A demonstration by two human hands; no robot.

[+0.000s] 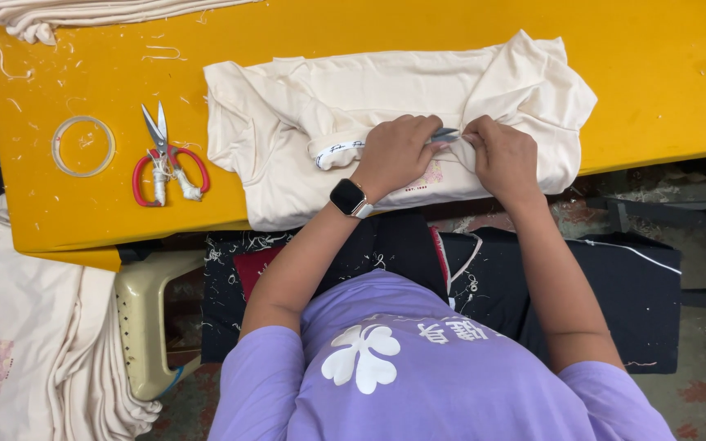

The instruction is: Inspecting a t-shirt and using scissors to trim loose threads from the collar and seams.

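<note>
Bright, even light is falling from above onto the yellow worktop (369, 33), and the colour is coming out saturated and clean — no glare is washing out the surface. Shadows are staying soft and short: a thin one is showing under the red-handled scissors (165, 163), another along the lower edge of the cream garment (353, 106). Below the worktop the scene is dimming — dark cloth and floor are losing detail. Focus is holding sharp across the middle, and straight edges are bending slightly toward the corners
</note>
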